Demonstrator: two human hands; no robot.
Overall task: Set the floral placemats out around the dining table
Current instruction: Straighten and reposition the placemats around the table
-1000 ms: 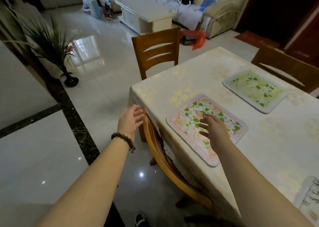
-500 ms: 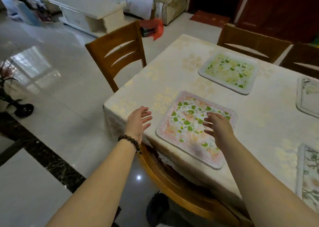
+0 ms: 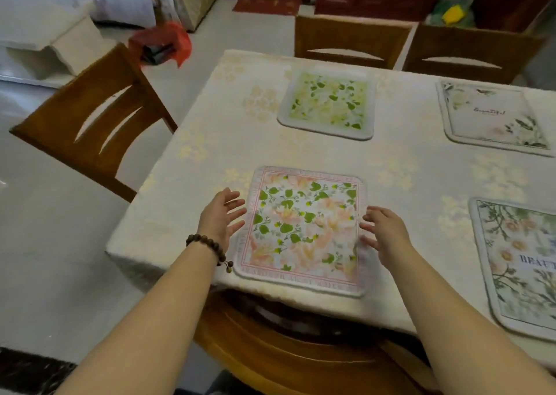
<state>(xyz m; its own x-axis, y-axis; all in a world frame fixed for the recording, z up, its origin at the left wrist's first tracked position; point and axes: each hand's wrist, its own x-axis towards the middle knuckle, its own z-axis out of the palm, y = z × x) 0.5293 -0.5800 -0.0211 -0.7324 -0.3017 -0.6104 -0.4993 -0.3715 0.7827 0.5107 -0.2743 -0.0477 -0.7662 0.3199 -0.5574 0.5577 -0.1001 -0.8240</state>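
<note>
Pink placemat (image 3: 304, 232) lies flat at the table's (image 3: 207, 154) near edge. The left hand (image 3: 221, 218) has its fingers spread beside the left border, and the right hand (image 3: 388, 235) is loose-fingered at the right border (contact unclear). Neither grips anything. A green placemat (image 3: 328, 106) sits opposite.

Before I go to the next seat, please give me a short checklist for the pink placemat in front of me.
1. Pink placemat lies flat on the tablecloth: ok.
2. Its near side runs parallel to the tablecloth's near edge: ok.
3. Gap to the daisy placemat on the right: ok.
4. Left hand open, holding nothing: ok.
5. Right hand free of the mat's right edge: cannot tell.
</note>
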